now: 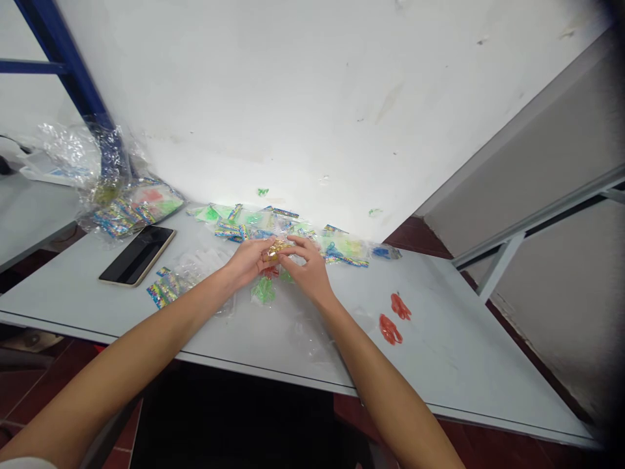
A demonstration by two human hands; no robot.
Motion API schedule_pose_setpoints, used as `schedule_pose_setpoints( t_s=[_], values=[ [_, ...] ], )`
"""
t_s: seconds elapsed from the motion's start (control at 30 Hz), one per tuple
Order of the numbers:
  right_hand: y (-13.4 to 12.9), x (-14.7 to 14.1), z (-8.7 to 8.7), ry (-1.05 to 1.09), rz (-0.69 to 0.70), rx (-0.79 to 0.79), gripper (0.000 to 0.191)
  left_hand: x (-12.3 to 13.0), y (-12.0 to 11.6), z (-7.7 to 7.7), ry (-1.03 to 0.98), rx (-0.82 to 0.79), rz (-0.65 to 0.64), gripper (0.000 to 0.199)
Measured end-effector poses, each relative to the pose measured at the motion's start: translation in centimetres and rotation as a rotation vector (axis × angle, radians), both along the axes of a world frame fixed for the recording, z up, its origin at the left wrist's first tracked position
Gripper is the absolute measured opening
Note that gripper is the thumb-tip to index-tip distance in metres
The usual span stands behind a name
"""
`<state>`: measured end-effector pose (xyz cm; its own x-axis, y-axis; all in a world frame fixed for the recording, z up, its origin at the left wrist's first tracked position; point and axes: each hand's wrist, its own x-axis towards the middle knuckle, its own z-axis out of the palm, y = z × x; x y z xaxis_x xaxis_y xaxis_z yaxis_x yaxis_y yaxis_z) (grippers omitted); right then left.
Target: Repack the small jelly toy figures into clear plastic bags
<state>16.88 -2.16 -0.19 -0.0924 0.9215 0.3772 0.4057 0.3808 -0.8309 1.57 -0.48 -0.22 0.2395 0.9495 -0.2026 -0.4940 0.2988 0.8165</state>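
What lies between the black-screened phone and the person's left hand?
Crumpled clear plastic bags and multicoloured printed labels lie between the phone and the left hand, as the head view shows.

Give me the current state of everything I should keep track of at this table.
Left hand: fingers curled, cradling the shiny gold item.
Right hand: fingertips on the same item.
Shiny gold item: off the table, crinkled; contents unclear.
Phone: lying flat, screen up and dark.
Two red bundles: looped, lying apart.
Packets along the wall: spread out, some overlapping.
Large clear plastic: crumpled.
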Motion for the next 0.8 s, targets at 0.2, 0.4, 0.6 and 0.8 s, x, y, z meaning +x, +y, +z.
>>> schedule_pose_setpoints(
  t_s=[0.2,0.4,0.6,0.8],
  values=[
    [-0.1,-0.1,0.1,0.090,-0.062,0.000,0.015,0.1,0.0,-0.1,0.026,0.021,0.031,0.011],
    [1.0,0.3,-0.6,0.285,-0.162,-0.162,0.036,0.3,-0.7,0.2,0.133,0.063,-0.072,0.032],
    [1.5,0.3,-0.8,0.427,-0.043,-0.224,0.027,0.5,-0.9,0.4,0.095,0.044,-0.092,0.031],
    [1.6,1.1,-0.2,0.560,-0.056,-0.324,0.029,0.3,-0.3,0.2,0.058,0.035,-0.010,0.016]
  ],
)
